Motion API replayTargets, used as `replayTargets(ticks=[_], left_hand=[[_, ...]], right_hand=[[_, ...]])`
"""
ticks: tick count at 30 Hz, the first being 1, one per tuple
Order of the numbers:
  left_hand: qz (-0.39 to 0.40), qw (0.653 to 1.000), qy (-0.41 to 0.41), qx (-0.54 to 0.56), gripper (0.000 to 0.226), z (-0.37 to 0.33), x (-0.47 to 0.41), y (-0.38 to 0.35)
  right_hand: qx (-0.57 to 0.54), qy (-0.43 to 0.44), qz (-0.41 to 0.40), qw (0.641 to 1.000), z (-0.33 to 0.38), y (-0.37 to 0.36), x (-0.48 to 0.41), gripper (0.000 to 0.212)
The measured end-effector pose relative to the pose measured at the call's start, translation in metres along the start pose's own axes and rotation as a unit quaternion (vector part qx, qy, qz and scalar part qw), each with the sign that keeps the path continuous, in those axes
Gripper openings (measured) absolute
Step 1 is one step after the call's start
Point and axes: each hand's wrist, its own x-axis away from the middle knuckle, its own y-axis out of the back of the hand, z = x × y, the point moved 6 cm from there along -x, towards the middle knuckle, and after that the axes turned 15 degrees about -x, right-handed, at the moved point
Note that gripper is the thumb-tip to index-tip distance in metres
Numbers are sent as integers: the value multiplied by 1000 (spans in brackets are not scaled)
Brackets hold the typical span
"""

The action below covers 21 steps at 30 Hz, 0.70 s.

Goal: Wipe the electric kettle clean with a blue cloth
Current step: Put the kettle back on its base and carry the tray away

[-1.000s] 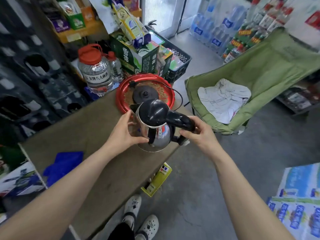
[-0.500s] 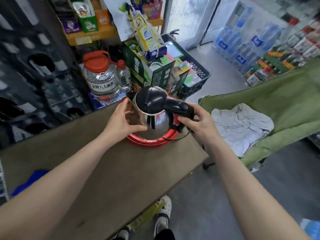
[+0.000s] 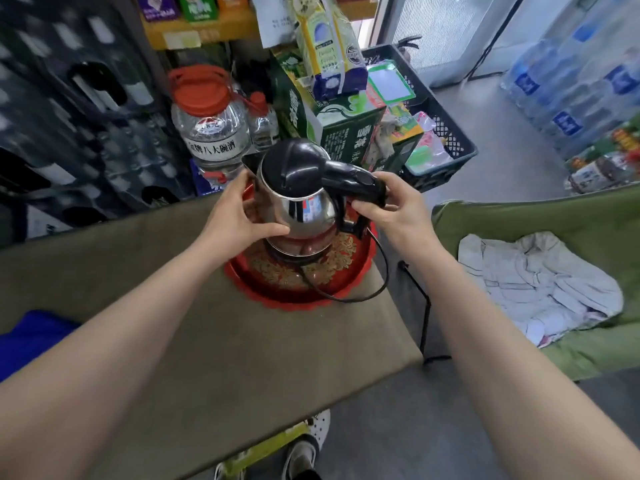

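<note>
Shop clutter is crowding in behind the brown table [image 3: 242,358] where I am standing. My left hand [image 3: 239,216] is curling its fingers and thumb round the shiny steel side of the electric kettle [image 3: 301,202], and my right hand [image 3: 391,209] is gripping its black handle [image 3: 353,181] — both hands are clamped on the kettle, one on each side. The kettle is standing upright over its round base [image 3: 294,254] in the red tray [image 3: 311,289]; whether it is touching the base I cannot tell. A black cord [image 3: 379,271] is looping out from the base over the tray's rim. The blue cloth [image 3: 31,337] is lying at the table's left edge — well apart from both hands. Behind the tray a clear jar [image 3: 207,126] with a red lid is standing, and to my right a green chair [image 3: 519,216] is holding a crumpled white cloth [image 3: 533,282].
</note>
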Motion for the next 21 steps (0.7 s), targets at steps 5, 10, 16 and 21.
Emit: replayTargets(ticks=[5, 10, 16, 21], left_hand=[[-3, 1000, 23, -15, 137, 3, -1, -3], [-6, 1000, 25, -15, 130, 4, 0, -4], [-19, 999, 36, -21, 129, 14, 7, -8], [-29, 998, 48, -28, 129, 26, 13, -14]], right_hand=[[-10, -8, 21, 1000, -8, 1, -7, 35], [-9, -19, 37, 999, -10, 0, -9, 33], [20, -28, 65, 997, -9, -2, -8, 33], [21, -31, 52, 998, -14, -4, -3, 38]])
